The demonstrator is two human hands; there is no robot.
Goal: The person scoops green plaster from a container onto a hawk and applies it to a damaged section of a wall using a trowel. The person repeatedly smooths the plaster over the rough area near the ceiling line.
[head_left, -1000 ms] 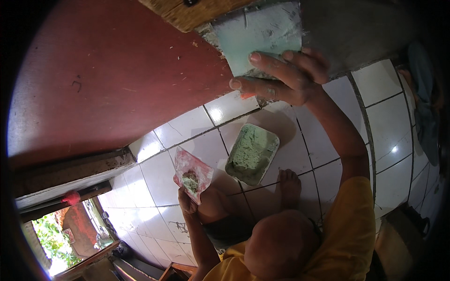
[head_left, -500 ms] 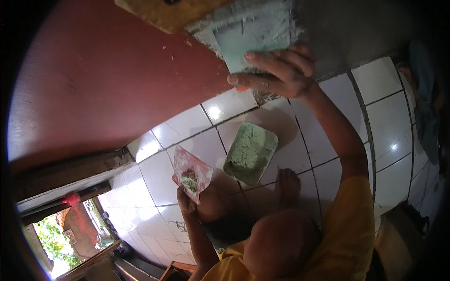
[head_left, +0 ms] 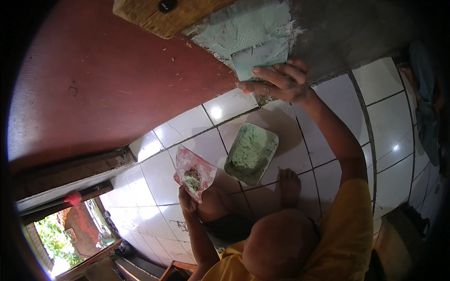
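My right hand point(head_left: 281, 83) grips a thin, flat pale-green spreader point(head_left: 258, 55), fingers bent over its lower part, against pale green paste point(head_left: 220, 29) smeared beside a wooden piece point(head_left: 164, 18). The paste patch lies between a red panel point(head_left: 117, 79) and a dark grey surface. Lower down, my left hand point(head_left: 187, 202) holds a crumpled pink-and-white plastic sheet point(head_left: 202, 173) with a lump of greenish paste point(head_left: 191, 180) on it. A rounded rectangular tray point(head_left: 273, 154) of green paste point(head_left: 248, 147) sits on the floor to the right of that sheet.
White tiles point(head_left: 389, 126) cover the floor. A bare foot point(head_left: 288, 187) is beside the tray, below a bald head point(head_left: 276, 243) and yellow shirt. A dark ledge point(head_left: 70, 168) runs at left, above a bright opening point(head_left: 61, 239). Grey-blue cloth point(head_left: 422, 103) is at far right.
My right hand and the spreader have shifted down along the patch, uncovering more smeared paste above the blade. My left hand and the tray are almost unmoved.
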